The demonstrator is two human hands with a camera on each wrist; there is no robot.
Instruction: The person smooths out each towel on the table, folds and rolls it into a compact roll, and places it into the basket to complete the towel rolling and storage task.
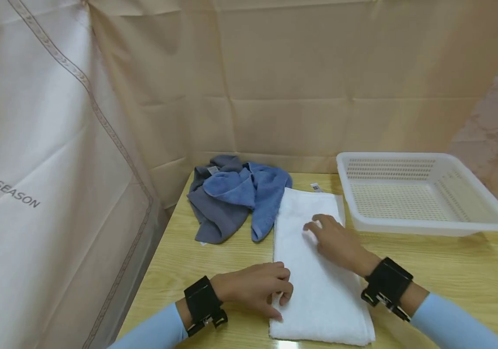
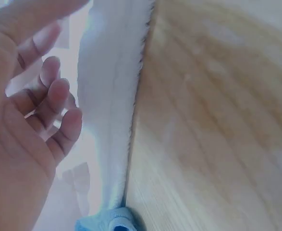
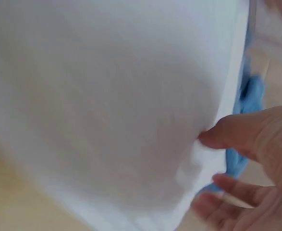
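A white towel [image 1: 318,291], folded into a long rectangle, lies flat on the wooden table. At its left edge is my left hand [image 1: 257,289], fingers loosely bent and nothing gripped; the left wrist view shows the palm and separated fingers [image 2: 59,94] beside the towel's edge. Over the towel's upper half, my right hand [image 1: 338,241] has its fingers spread and slightly bent. In the right wrist view its thumb [image 3: 217,134] appears to touch the white cloth, with the other fingers apart from it. Blue cloth [image 1: 270,194] and grey cloth [image 1: 222,220] lie crumpled together beyond the towel's left side.
A white perforated plastic basket [image 1: 427,226] stands at the back right of the table [image 1: 445,271]. A small white tag [image 1: 316,187] shows at the towel's far end. Beige fabric [image 1: 275,82] hangs behind, and pale printed fabric [image 1: 35,218] hangs at left.
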